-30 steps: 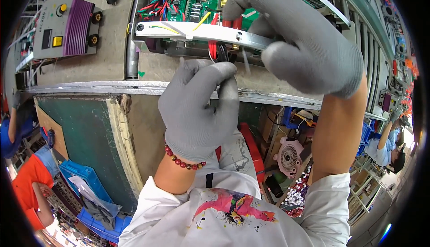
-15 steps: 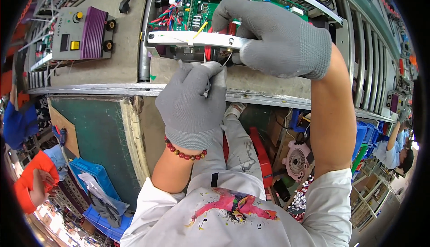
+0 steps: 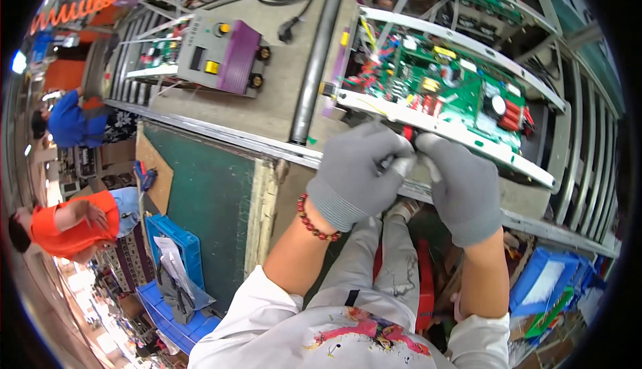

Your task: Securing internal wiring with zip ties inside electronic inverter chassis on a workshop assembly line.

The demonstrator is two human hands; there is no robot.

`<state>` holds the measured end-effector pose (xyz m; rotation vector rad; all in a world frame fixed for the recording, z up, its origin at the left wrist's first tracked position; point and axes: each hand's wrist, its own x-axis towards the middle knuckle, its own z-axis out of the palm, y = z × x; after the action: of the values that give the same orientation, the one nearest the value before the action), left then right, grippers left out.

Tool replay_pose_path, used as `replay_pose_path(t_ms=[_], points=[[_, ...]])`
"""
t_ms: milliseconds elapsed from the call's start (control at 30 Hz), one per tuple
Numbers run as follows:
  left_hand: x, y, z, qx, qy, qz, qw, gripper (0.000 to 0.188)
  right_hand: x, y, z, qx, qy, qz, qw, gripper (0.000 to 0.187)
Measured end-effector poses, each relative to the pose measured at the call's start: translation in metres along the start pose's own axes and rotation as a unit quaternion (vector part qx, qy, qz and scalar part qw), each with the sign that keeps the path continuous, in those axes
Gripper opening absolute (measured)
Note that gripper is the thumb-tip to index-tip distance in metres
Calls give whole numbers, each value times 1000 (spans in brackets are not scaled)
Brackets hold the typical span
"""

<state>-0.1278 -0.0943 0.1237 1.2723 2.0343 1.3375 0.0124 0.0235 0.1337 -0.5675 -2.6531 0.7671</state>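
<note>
My left hand, in a grey knitted glove, has its thumb and fingers pinched together just in front of an open electronic unit. My right hand, gloved alike, is closed with its fingertips close to the left ones. A small black and red piece shows between the two sets of fingertips; most of it is hidden, so what each hand grips is unclear. Beyond the hands lies the unit's green circuit board with red and white parts. A white metal rail runs along its near side. Coloured wires bunch at its left.
A grey and purple machine stands to the left, with a black plug on the bench behind it. A metal roller separates it from the unit. Below left are blue bins. Two people are farther left.
The view has swung, so the bench appears farther right. My right hand has come off the board and over the rail, down beside my left hand at the unit's near side.
</note>
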Motion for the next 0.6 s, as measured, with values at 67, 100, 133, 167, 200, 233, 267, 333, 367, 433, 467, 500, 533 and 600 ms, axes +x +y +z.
replay_pose_path(t_ms=[67,100,133,167,200,233,267,333,367,433,467,500,533,600], points=[[3,-3,-6,15,0,37,999,10,5,1,9,35,33,-12,999,15],[3,-4,-10,-3,7,40,999,13,6,2,10,48,36,-10,998,14],[2,-7,-14,-29,3,39,999,15,6,3,11,69,39,-12,997,13],[-1,-9,-15,-67,-15,26,997,18,5,4,11,64,44,-33,996,11],[-3,-13,-19,-60,-37,17,997,25,5,5,11,90,56,-41,994,11],[-6,-16,-18,-103,-43,-51,992,26,3,6,10,113,51,-38,992,11],[-9,-19,-18,-126,-37,-59,990,25,2,7,10,141,52,-37,988,11],[-11,-25,-13,-64,-5,-51,997,21,-1,5,9,131,23,-13,991,11],[-11,-27,-10,-79,9,-62,995,20,-2,4,10,130,10,-6,991,12],[-9,-30,-8,-81,24,-59,995,20,-1,0,13,141,19,35,989,12],[-7,-31,-9,-73,16,-42,996,19,0,-2,15,145,16,49,988,12],[-5,-33,-12,-61,16,-27,998,19,3,-3,17,125,49,26,991,12],[-4,-33,-15,-64,-8,-24,998,20,4,-5,18,138,60,28,988,12],[-4,-33,-22,-63,-41,-32,997,20,7,-7,20,155,59,43,985,11]])
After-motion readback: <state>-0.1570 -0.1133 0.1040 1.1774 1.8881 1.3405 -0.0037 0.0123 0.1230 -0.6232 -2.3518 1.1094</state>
